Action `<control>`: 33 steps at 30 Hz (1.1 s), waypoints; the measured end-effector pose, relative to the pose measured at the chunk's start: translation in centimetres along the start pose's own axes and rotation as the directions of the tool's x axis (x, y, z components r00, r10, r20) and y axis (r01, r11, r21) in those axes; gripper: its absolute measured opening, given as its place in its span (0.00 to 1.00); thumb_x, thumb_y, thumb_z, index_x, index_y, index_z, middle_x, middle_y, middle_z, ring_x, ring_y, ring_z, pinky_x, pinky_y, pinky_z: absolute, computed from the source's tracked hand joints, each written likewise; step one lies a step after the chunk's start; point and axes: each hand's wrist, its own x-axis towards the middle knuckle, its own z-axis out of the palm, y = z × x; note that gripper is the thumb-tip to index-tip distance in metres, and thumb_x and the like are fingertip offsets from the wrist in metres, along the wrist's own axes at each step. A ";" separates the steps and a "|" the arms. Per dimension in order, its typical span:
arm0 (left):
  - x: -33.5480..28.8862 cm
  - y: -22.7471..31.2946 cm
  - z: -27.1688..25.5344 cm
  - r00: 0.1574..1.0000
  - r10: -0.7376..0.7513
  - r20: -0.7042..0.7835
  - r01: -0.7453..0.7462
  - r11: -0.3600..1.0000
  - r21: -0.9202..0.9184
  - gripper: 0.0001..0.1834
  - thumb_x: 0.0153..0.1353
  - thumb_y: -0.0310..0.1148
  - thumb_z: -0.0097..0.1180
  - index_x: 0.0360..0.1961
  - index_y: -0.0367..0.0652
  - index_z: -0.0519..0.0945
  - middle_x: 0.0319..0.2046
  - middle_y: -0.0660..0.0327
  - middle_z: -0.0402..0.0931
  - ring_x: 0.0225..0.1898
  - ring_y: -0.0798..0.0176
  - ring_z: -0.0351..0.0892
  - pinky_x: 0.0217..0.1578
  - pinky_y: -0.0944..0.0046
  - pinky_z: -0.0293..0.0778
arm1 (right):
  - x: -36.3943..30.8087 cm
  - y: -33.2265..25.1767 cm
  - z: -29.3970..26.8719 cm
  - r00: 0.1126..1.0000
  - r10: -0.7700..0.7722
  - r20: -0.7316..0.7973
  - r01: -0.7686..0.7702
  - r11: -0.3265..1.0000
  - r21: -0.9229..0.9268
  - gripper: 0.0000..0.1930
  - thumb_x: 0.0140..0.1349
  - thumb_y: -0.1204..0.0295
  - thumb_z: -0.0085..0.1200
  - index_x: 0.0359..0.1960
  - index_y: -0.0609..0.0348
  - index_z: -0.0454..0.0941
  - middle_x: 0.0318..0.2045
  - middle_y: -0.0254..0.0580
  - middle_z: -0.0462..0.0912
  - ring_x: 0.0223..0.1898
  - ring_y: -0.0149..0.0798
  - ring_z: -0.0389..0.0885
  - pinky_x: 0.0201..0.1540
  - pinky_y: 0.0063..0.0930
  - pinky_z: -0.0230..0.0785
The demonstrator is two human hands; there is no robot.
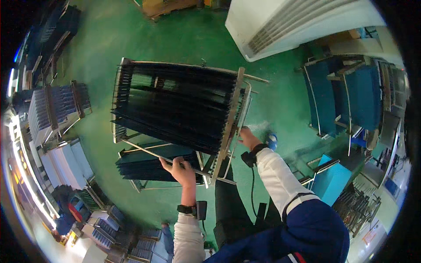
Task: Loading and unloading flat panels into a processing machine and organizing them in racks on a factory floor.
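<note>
A metal rack full of dark, closely spaced flat sheets stands before me, tilted in the picture. My left hand is closed round a thin bar along its near side. At the rack's right end, my right hand grips the upright frame; part of its fingers is hidden behind the metal. Beneath my left hand's bar shows a lower tier or second rack of dark sheets; I cannot tell which. Both my wrists carry black straps with small boxes and cables.
Green floor surrounds the rack. A large white ribbed unit stands at the far right. Racks of teal panels and a bright blue panel line the right. More sheet racks stand left, and a person in dark clothing is lower left.
</note>
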 end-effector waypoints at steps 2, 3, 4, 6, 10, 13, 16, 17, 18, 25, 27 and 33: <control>-0.5 -1.2 -0.7 0.994 0.105 0.025 -0.107 0.975 0.194 0.07 0.47 0.18 0.53 0.29 0.38 0.77 0.65 0.28 0.40 0.65 0.34 0.53 0.52 0.57 0.67 | -0.3 0.3 2.0 0.967 -0.205 -0.149 0.195 0.978 -0.079 0.30 0.37 0.67 0.69 0.46 0.58 0.73 0.46 0.50 0.76 0.49 0.53 0.73 0.52 0.41 0.66; -0.8 -0.4 0.3 0.995 0.099 0.015 -0.100 0.987 0.124 0.07 0.47 0.18 0.54 0.29 0.38 0.77 0.63 0.26 0.45 0.65 0.34 0.52 0.51 0.57 0.67 | -0.7 2.3 2.7 0.973 -0.177 -0.147 0.164 0.982 -0.098 0.30 0.37 0.67 0.69 0.46 0.58 0.73 0.46 0.50 0.76 0.49 0.53 0.73 0.52 0.41 0.66; -1.3 0.5 1.5 0.997 0.072 0.022 -0.074 0.991 0.110 0.06 0.48 0.18 0.54 0.29 0.38 0.77 0.63 0.26 0.46 0.65 0.34 0.53 0.50 0.57 0.68 | -0.7 4.5 3.4 0.988 0.062 -0.142 0.005 0.902 0.432 0.24 0.46 0.64 0.64 0.45 0.56 0.73 0.43 0.43 0.75 0.47 0.47 0.73 0.51 0.43 0.65; -2.2 1.5 3.6 0.994 -0.057 0.092 0.055 0.998 0.032 0.05 0.48 0.19 0.54 0.29 0.37 0.76 0.63 0.26 0.44 0.63 0.33 0.56 0.47 0.56 0.69 | -1.6 7.8 4.5 0.955 0.296 -0.032 -0.135 0.526 0.840 0.18 0.55 0.62 0.60 0.44 0.53 0.72 0.41 0.37 0.74 0.44 0.41 0.73 0.50 0.45 0.64; -3.5 -0.1 4.6 0.990 0.134 0.034 -0.138 0.970 0.202 0.06 0.50 0.20 0.53 0.31 0.37 0.77 0.63 0.27 0.46 0.62 0.35 0.58 0.49 0.55 0.69 | -0.6 5.5 2.5 0.920 0.336 0.204 -0.247 0.090 0.965 0.12 0.62 0.60 0.51 0.40 0.53 0.72 0.36 0.31 0.73 0.40 0.33 0.72 0.48 0.42 0.65; -4.0 0.1 4.1 0.990 0.139 -0.038 -0.126 0.964 0.233 0.06 0.51 0.23 0.54 0.32 0.37 0.79 0.62 0.28 0.50 0.63 0.34 0.56 0.54 0.53 0.65 | -1.4 2.9 -2.2 0.836 0.378 0.398 -0.367 -0.155 0.917 0.11 0.62 0.61 0.52 0.40 0.53 0.73 0.34 0.31 0.74 0.39 0.33 0.73 0.46 0.41 0.67; -6.2 3.0 6.9 0.990 0.143 -0.004 -0.140 0.975 0.172 0.05 0.52 0.25 0.56 0.31 0.39 0.80 0.61 0.28 0.52 0.63 0.34 0.56 0.58 0.51 0.60 | -3.5 7.4 -5.8 0.849 0.386 0.361 -0.350 -0.101 0.931 0.11 0.61 0.62 0.52 0.39 0.54 0.74 0.32 0.32 0.75 0.37 0.32 0.74 0.42 0.39 0.69; -7.1 3.4 7.6 0.990 0.140 -0.029 -0.133 0.979 0.156 0.05 0.52 0.26 0.57 0.31 0.40 0.81 0.61 0.29 0.52 0.63 0.34 0.56 0.58 0.51 0.60 | -4.3 8.1 -6.4 0.871 0.369 0.324 -0.325 -0.062 0.944 0.10 0.61 0.63 0.53 0.38 0.55 0.74 0.32 0.33 0.75 0.37 0.32 0.74 0.40 0.37 0.71; -7.9 3.6 7.9 0.989 0.135 -0.057 -0.126 0.982 0.143 0.05 0.51 0.26 0.57 0.30 0.41 0.81 0.61 0.29 0.52 0.63 0.35 0.56 0.59 0.51 0.59 | -5.0 8.7 -6.9 0.878 0.357 0.319 -0.314 -0.073 0.947 0.10 0.61 0.63 0.53 0.38 0.55 0.74 0.32 0.33 0.75 0.37 0.32 0.74 0.40 0.37 0.71; -16.4 13.7 14.4 0.981 0.191 -0.030 -0.187 0.977 0.107 0.07 0.50 0.24 0.53 0.30 0.40 0.82 0.60 0.25 0.52 0.57 0.38 0.64 0.53 0.57 0.66 | -14.0 24.9 -3.3 0.922 0.388 0.003 -0.142 0.331 0.933 0.11 0.60 0.65 0.55 0.38 0.60 0.74 0.28 0.34 0.75 0.32 0.36 0.77 0.39 0.40 0.76; -17.7 14.4 15.7 0.953 0.303 0.009 -0.294 0.915 0.275 0.07 0.50 0.25 0.54 0.31 0.39 0.82 0.59 0.25 0.52 0.58 0.35 0.62 0.57 0.56 0.62 | -16.4 25.3 -1.5 0.943 0.123 -0.309 0.162 0.641 0.750 0.13 0.60 0.64 0.55 0.40 0.60 0.74 0.26 0.32 0.73 0.31 0.38 0.76 0.39 0.38 0.75; -22.4 16.1 14.8 0.985 0.168 0.039 -0.172 0.969 0.176 0.07 0.50 0.23 0.55 0.31 0.41 0.81 0.62 0.27 0.47 0.60 0.32 0.61 0.48 0.57 0.71 | -21.2 24.4 -2.2 0.980 -0.128 -0.153 0.145 0.984 0.104 0.08 0.62 0.69 0.52 0.36 0.62 0.74 0.31 0.37 0.76 0.33 0.39 0.78 0.36 0.42 0.74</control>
